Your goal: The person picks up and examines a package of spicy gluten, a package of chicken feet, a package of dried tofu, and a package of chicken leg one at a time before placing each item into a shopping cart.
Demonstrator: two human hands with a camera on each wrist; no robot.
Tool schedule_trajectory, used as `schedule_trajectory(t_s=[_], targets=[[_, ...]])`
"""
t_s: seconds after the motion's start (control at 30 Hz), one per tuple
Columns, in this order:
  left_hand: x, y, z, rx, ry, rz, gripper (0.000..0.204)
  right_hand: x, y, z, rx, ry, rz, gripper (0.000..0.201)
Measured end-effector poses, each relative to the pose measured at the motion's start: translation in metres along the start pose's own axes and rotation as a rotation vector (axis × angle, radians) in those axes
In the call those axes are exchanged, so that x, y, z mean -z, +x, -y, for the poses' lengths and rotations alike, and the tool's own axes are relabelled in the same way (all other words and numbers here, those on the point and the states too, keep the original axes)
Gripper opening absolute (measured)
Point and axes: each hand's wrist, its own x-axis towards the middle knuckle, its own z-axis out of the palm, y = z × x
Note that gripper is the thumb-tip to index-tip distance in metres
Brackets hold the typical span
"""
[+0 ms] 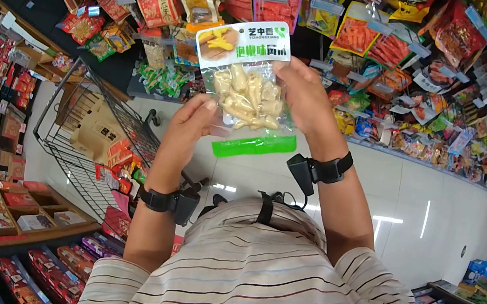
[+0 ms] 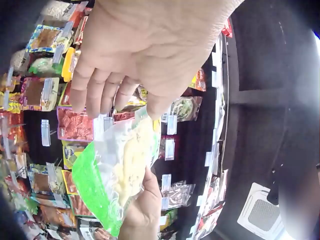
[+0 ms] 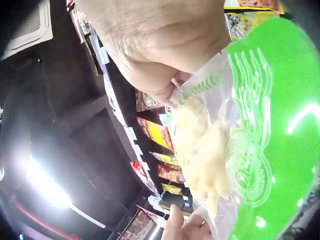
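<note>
A wire shopping cart [image 1: 82, 171] stands at the left of a shopper in a striped shirt [image 1: 248, 275]. Next to it, the left hand [image 1: 191, 120] pinches the lower left edge of a clear snack bag [image 1: 250, 95] filled with pale, knobbly pieces. The bag lies between the hands, in front of the torso, its long axis running away from the body and its printed header [image 1: 245, 46] tipped slightly left; a green strip [image 1: 254, 145] crosses the end nearest the shirt. Beyond it hang rows of packets [image 1: 275, 3]. At right, the right hand [image 1: 307, 98] grips the upper right edge, thumb over the front. Neither hand is nearer, since both touch the bag, the right closer to the header.
</note>
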Motion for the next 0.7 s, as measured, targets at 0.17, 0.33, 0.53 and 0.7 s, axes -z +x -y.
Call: schedule_trajectory(t_s=[0.17, 0.33, 0.53, 0.7], targets=[[-0.01, 0.006, 0.007, -0.016, -0.019, 0.04, 0.027, 0.0, -0.011, 0.014, -0.011, 0.131, -0.037, 0.02], [-0.037, 0.008, 0.009, -0.047, 0.013, -0.004, 0.019, 0.033, -0.03, 0.018, 0.105, -0.331, -0.043, 0.025], [-0.074, 0.014, 0.01, -0.066, -0.08, -0.07, 0.017, 0.054, -0.033, 0.033, 0.043, 0.064, 0.035, 0.028], [-0.099, 0.019, 0.015, -0.085, -0.096, -0.023, 0.018, 0.073, -0.061, 0.064, -0.068, -0.097, 0.018, 0.027]])
